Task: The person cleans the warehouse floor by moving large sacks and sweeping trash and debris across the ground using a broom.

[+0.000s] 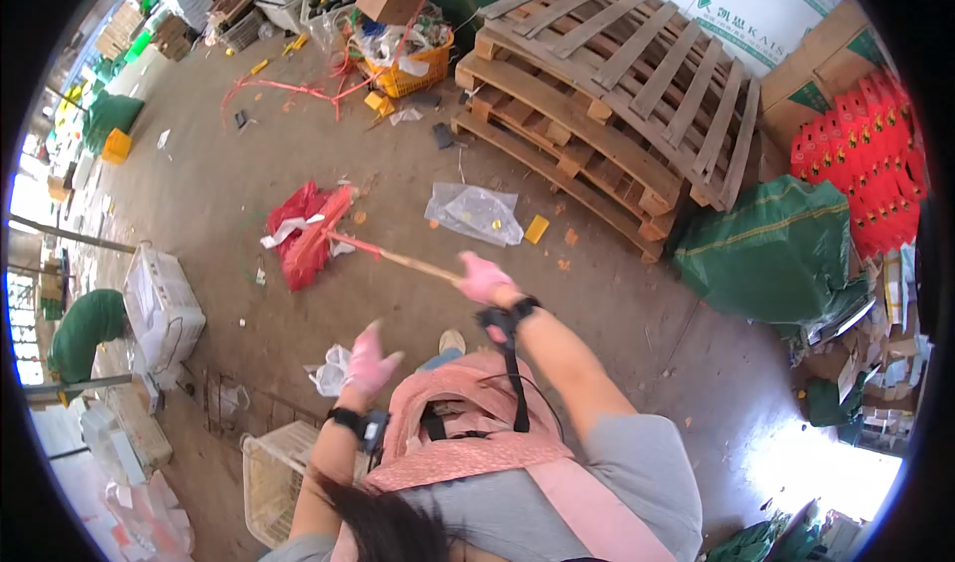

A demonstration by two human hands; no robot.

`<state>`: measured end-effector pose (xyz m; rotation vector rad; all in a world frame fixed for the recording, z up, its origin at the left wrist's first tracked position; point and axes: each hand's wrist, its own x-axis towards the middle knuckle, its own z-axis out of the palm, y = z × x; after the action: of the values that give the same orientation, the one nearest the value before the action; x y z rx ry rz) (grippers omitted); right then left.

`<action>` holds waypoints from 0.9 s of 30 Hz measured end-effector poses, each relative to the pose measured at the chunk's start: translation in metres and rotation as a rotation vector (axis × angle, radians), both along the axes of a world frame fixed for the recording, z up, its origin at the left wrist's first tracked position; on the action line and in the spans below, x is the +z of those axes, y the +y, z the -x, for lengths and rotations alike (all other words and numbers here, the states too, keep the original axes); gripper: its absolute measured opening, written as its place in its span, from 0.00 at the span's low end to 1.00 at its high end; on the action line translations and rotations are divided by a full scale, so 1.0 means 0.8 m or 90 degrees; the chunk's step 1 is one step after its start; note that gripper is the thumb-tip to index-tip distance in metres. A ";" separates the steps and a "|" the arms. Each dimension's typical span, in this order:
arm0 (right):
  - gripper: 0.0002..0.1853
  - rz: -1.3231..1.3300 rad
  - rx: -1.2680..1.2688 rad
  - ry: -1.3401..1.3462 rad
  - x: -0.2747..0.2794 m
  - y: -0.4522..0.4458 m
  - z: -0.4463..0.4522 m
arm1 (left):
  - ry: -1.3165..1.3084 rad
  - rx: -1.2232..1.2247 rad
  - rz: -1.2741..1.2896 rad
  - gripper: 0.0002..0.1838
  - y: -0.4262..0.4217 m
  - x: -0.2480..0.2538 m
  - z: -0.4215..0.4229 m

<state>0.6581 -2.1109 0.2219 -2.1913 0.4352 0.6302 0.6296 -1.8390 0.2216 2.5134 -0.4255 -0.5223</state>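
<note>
My right hand point(484, 279), in a pink glove, is closed around the wooden handle of a broom point(413, 262). The handle slants away to the left and turns red-pink near the far end. Its red-pink head point(336, 210) rests at a crumpled red plastic bag point(301, 254) with white scraps on the floor. My left hand point(370, 365), also gloved in pink, is held up in front of my body with thumb and fingers apart, holding nothing. Close to it, a white plastic bag point(330, 371) lies on the floor.
Stacked wooden pallets point(597, 114) stand at the upper right, near a green sack point(766, 249). A clear plastic bag point(476, 212) and a yellow scrap point(537, 229) lie ahead. A filled yellow basket point(408, 77) stands farther off. White crates point(164, 303) point(274, 482) are at left.
</note>
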 end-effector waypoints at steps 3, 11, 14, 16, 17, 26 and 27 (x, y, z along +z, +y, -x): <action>0.25 0.001 -0.022 -0.118 0.019 -0.104 0.083 | -0.130 -0.245 -0.068 0.40 -0.141 0.007 -0.062; 0.11 0.128 -0.405 0.209 0.221 -0.254 0.357 | 0.033 -0.848 0.137 0.06 -0.480 -0.010 0.040; 0.11 0.210 -0.459 0.267 0.255 -0.299 0.387 | 0.052 -0.890 0.167 0.09 -0.589 -0.014 0.115; 0.27 0.149 -0.320 0.413 0.228 -0.378 0.424 | 0.101 -0.869 0.184 0.10 -0.650 -0.030 0.149; 0.33 0.048 -0.415 0.589 0.232 -0.398 0.398 | 0.130 -0.877 0.151 0.10 -0.679 -0.049 0.159; 0.13 0.201 0.028 0.259 0.034 -0.453 0.080 | 0.148 -0.424 -0.026 0.08 -0.614 -0.174 -0.071; 0.14 0.229 0.115 0.167 -0.011 -0.435 0.041 | 0.104 -0.302 0.021 0.07 -0.577 -0.205 -0.108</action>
<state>0.6255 -2.4585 0.2131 -2.5177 0.5218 1.0100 0.7161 -2.3005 0.0574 2.3116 -0.9659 -0.8821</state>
